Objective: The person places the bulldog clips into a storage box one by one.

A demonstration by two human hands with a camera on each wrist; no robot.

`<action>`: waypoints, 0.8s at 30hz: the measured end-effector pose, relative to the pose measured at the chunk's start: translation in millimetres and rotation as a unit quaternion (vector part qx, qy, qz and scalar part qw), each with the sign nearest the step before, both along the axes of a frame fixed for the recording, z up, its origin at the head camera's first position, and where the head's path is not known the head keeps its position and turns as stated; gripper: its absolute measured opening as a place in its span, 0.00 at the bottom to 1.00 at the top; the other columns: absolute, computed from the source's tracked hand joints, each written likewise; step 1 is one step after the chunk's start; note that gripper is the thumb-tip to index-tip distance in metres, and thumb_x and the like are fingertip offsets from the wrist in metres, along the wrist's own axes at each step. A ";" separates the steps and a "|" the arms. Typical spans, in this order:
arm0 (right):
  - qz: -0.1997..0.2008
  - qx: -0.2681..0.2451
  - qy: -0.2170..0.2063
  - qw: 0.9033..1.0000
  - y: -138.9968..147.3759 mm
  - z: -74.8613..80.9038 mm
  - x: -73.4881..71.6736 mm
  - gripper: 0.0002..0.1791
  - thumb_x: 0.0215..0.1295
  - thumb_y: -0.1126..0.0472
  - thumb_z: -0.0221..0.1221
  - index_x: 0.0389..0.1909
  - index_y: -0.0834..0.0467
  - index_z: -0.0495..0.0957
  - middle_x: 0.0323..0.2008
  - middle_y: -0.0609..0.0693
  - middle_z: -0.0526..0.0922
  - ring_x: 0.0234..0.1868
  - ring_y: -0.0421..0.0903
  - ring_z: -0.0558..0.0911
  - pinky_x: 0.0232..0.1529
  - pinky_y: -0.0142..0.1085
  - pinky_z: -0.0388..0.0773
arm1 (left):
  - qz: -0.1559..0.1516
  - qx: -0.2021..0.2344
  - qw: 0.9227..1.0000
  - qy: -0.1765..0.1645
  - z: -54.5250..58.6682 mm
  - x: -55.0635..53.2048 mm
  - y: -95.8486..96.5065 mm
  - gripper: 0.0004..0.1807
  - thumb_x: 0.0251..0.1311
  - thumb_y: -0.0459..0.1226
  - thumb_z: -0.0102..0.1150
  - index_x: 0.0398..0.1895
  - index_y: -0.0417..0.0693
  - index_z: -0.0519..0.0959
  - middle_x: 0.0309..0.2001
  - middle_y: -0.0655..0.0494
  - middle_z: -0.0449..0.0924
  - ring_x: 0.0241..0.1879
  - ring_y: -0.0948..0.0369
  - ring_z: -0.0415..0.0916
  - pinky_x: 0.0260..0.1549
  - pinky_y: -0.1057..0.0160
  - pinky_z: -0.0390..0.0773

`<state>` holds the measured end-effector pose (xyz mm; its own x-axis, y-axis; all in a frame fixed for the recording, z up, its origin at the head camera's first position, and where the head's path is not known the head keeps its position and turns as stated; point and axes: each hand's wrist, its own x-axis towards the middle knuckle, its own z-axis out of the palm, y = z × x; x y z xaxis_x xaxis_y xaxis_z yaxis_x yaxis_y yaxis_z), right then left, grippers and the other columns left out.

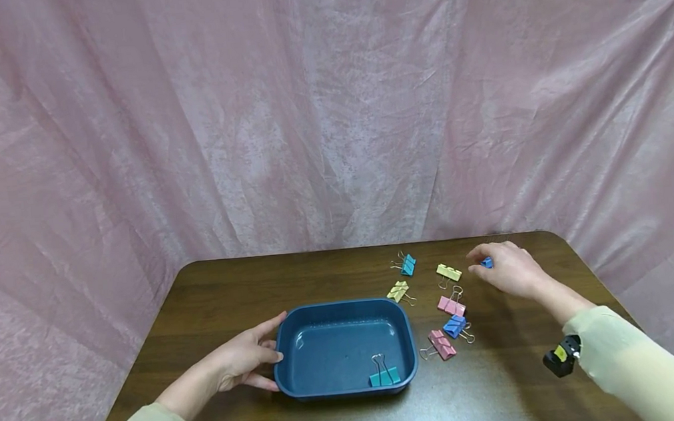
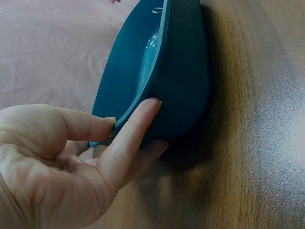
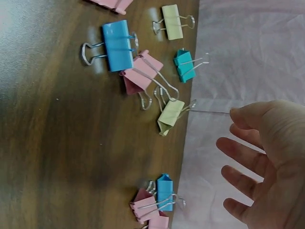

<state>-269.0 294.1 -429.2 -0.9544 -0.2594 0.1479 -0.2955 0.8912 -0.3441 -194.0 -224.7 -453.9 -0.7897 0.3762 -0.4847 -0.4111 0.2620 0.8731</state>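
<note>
My left hand (image 1: 244, 358) holds the left side of a dark blue rectangular tray (image 1: 353, 393). In the left wrist view the thumb is at the rim of the tray (image 2: 183, 71) and fingers lie along its outer wall. One teal binder clip (image 1: 384, 377) lies in the tray's near right corner. At the table's far right my right hand (image 1: 509, 267) hovers with loosely bent fingers and nothing between them. Near it is a small blue binder clip (image 1: 486, 262), partly hidden by the hand; the right wrist view shows this blue clip (image 3: 165, 192) beside pink binder clips (image 3: 144, 206).
Right of the tray lie loose binder clips: a teal one (image 1: 408, 265), two yellow ones (image 1: 449, 271) (image 1: 399, 290), two pink ones (image 1: 451, 305) (image 1: 442, 345) and a larger blue one (image 1: 455, 325). A pink curtain (image 1: 329, 117) hangs behind the brown wooden table (image 1: 247, 282).
</note>
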 end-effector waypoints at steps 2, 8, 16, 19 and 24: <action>-0.003 -0.001 -0.013 1.000 -0.6 -3.4 -0.6 0.16 0.69 0.52 0.63 0.52 0.56 0.85 0.48 0.53 0.88 0.55 0.63 0.79 0.52 0.68 0.70 | -0.001 0.001 1.000 0.000 0.3 0.3 -0.2 0.46 0.69 0.24 0.54 0.84 0.54 0.45 0.70 0.24 0.62 0.57 0.39 0.79 0.35 0.44 0.88; 0.005 -0.032 -0.065 0.997 -2.9 -8.3 -0.7 0.14 0.68 0.55 0.63 0.48 0.59 0.85 0.43 0.53 0.88 0.49 0.60 0.83 0.50 0.72 0.69 | 0.000 0.000 1.000 -0.001 1.2 0.7 0.2 0.46 0.69 0.24 0.54 0.84 0.54 0.45 0.70 0.24 0.61 0.56 0.39 0.79 0.35 0.44 0.88; 0.013 -0.059 -0.086 0.995 -8.4 -12.0 -2.7 0.12 0.66 0.59 0.64 0.45 0.61 0.86 0.40 0.52 0.88 0.45 0.54 0.83 0.47 0.53 0.77 | 0.007 -0.006 1.000 -0.005 -0.1 -0.9 0.9 0.45 0.69 0.25 0.55 0.84 0.55 0.47 0.70 0.25 0.61 0.56 0.39 0.79 0.35 0.44 0.87; 0.011 -0.064 -0.089 0.994 -10.8 -12.2 -3.1 0.12 0.65 0.60 0.65 0.45 0.62 0.86 0.40 0.53 0.88 0.45 0.54 0.83 0.47 0.53 0.77 | 0.007 -0.006 1.000 -0.005 -0.1 -0.9 0.5 0.45 0.69 0.25 0.55 0.84 0.55 0.47 0.71 0.24 0.61 0.56 0.39 0.79 0.36 0.44 0.87; 0.015 -0.077 -0.110 0.991 -14.2 -15.9 -3.5 0.11 0.64 0.62 0.65 0.43 0.65 0.85 0.37 0.53 0.87 0.41 0.50 0.82 0.42 0.46 0.78 | 0.003 0.002 1.000 -0.004 -0.5 -0.8 0.3 0.46 0.69 0.25 0.54 0.84 0.55 0.46 0.71 0.24 0.60 0.57 0.39 0.79 0.35 0.44 0.88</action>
<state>-272.5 279.9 -445.1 -0.9602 -0.2782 -0.0234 -0.2231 0.8150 -0.5348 -194.7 -224.4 -454.4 -0.7878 0.3737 -0.4897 -0.4202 0.2553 0.8708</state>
